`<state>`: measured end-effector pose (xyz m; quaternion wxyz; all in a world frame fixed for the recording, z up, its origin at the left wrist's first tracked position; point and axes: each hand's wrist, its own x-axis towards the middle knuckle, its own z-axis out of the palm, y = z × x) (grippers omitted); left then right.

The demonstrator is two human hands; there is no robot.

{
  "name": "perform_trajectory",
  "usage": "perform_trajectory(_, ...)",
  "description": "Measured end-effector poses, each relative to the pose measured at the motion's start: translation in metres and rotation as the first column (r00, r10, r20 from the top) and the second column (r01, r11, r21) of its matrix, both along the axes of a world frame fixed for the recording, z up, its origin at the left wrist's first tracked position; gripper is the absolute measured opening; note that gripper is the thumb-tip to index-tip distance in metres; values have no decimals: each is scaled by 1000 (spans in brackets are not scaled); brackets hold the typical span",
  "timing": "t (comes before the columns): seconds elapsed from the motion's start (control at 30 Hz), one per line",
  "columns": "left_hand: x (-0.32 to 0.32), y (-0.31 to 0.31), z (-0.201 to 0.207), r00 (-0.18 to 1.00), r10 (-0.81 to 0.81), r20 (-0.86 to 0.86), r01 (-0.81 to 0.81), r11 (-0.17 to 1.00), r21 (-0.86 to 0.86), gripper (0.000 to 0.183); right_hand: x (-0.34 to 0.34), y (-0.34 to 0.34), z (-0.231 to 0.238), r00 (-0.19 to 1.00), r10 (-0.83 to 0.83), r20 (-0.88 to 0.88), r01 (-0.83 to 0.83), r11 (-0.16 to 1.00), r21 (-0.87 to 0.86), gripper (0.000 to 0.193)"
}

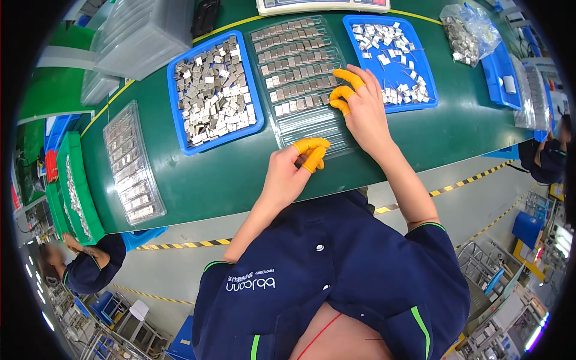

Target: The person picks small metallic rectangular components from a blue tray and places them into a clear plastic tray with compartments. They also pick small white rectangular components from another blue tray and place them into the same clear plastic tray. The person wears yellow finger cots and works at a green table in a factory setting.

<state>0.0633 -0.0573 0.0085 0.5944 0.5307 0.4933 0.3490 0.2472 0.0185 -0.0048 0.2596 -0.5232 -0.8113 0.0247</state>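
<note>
A clear plastic tray [312,129] lies before me, its far rows filled with small silver and white metal connector pieces [292,61] and its near slots bare. My right hand [367,114] is over the tray's right side, yellow cots on its fingertips. Its fingers are curled closed at the right end of the nearest filled row; what they grip is hidden. Closer to me, at the tray's near left corner, my left hand [287,174] pinches thumb and index finger together, both in yellow cots. Anything between them is too small to make out.
A blue bin [259,123] heaped with metal pieces stands left of the tray. Another blue bin [429,90] holds white pieces with wire leads. Farther left lie a filled clear tray [157,198] and a green bin [90,198]. A plastic bag of parts [465,42] sits far right. A co-worker [96,264] is at left.
</note>
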Motion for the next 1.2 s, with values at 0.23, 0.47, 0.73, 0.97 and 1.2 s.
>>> perform_trajectory(0.23,-26,1,-4,983,178,-38,-170,973,154,19,-2,-1,10,992,50,-119,-49,999,11,18)
perform_trajectory(0.47,-78,45,3,632,603,-487,-176,724,667,21,53,7,28,932,-330,-150,313,941,-126,20)
perform_trajectory(0.73,-78,65,-4,477,574,-666,34,745,666,30,10,5,21,994,104,-19,-105,988,-113,35)
perform_trajectory(0.97,-80,61,-12,494,564,-662,43,744,667,31,2,1,13,991,86,100,-78,994,-81,36)
perform_trajectory(1.2,-81,60,-10,525,554,-647,38,743,668,31,2,0,7,991,84,105,-75,994,-83,36)
